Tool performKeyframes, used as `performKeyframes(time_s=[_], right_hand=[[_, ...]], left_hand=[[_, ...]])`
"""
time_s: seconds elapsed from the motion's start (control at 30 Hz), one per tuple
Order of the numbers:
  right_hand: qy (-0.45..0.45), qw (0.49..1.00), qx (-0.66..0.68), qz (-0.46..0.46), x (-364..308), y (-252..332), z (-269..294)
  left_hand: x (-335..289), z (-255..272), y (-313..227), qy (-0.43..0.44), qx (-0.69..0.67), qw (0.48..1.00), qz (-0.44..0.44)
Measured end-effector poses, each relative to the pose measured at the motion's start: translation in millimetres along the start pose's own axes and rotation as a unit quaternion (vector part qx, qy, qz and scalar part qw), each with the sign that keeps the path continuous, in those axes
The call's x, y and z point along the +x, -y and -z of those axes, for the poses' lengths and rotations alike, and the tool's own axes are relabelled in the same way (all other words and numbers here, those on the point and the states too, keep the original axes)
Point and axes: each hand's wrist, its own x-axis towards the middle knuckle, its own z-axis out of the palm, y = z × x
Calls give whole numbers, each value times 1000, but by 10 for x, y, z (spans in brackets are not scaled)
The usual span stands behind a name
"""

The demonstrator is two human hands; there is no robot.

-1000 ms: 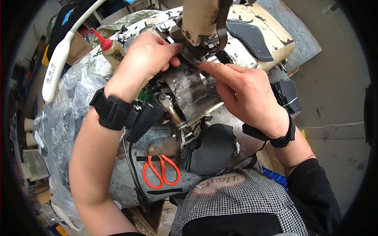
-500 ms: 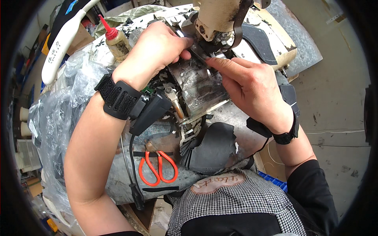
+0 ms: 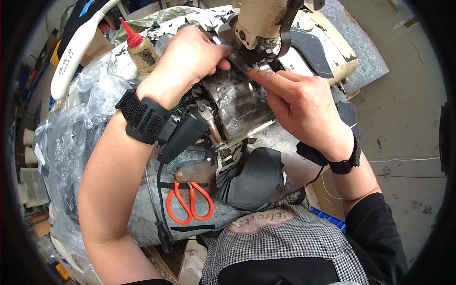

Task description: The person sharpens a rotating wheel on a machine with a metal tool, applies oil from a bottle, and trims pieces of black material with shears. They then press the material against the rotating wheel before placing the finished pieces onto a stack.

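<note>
At the machine head (image 3: 259, 23), my left hand (image 3: 194, 54) pinches a thin black piece of material (image 3: 239, 61) between thumb and fingers. My right hand (image 3: 304, 99) reaches in from the other side, its index finger stretched out and pressing on the near end of that piece. The other right fingers are curled under. Below both hands lies a worn metal plate (image 3: 244, 111) of the machine. The spot where the piece meets the machine is partly hidden by the machine head and my left fingers.
Close to me lie a fanned stack of black cut pieces (image 3: 256, 178), red-handled scissors (image 3: 190, 202) and a screwdriver (image 3: 165, 236). A red-tipped bottle (image 3: 142, 54) and white lamp arm (image 3: 73, 57) stand left, above clear plastic sheeting (image 3: 71, 156). Another black piece (image 3: 311, 50) rests on the machine's right.
My right fingertip has shifted very slightly left along with the black piece. Otherwise both hands keep their places.
</note>
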Motion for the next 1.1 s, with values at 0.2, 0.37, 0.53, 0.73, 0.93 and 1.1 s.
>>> performKeyframes(time_s=[0.2,0.37,0.53,0.73,0.93,1.1], right_hand=[[35,999,-19,-5,35,11,57],[52,998,-44,-7,30,14,53],[42,999,-31,-8,31,27,39],[45,998,-42,-10,24,12,34],[45,998,-37,-12,24,35,23],[49,998,-41,-16,32,45,35]], left_hand=[[4,167,-61,24,96,994,-46],[259,195,-7,-72,161,960,-216],[306,140,-2,-136,190,922,-308],[333,220,13,-73,214,927,-300],[444,330,64,-113,224,931,-264],[508,285,15,-75,181,964,-179]])
